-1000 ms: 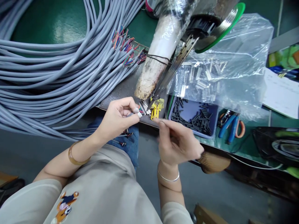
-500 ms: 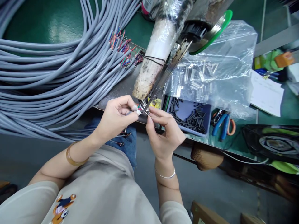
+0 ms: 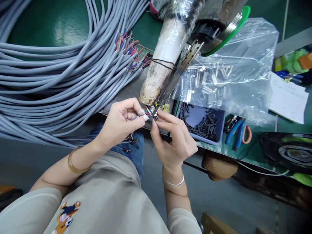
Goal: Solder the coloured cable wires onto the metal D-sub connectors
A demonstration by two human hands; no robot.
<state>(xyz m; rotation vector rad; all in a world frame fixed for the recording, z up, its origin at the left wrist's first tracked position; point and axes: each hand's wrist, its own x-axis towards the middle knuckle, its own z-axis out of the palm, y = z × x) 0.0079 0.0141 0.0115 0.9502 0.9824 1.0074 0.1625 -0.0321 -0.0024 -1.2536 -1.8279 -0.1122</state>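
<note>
My left hand (image 3: 119, 120) is closed in a pinch on the end of a grey cable, of which thin coloured wires (image 3: 148, 110) show at the fingertips. Beside them is a small metal multi-pin connector (image 3: 155, 115), partly hidden by fingers. My right hand (image 3: 174, 138) holds the connector's right side between thumb and fingertips, as far as I can see. A slotted metal soldering iron (image 3: 179, 73) slants down from above, its dark tip at the connector and wires. Whether the tip touches a pin is too small to tell.
Grey cables (image 3: 60, 81) with stripped ends fill the left. A white wrapped column (image 3: 159, 55) and green-rimmed spool (image 3: 240, 29) stand ahead. Right of them are a clear bag (image 3: 253, 71) of metal connectors, a blue tray (image 3: 220, 125) of black sleeves and pliers (image 3: 235, 131).
The connector has turned slightly between my hands under the iron's tip. My right thumb has shifted a little, and the view has swung slightly left.
</note>
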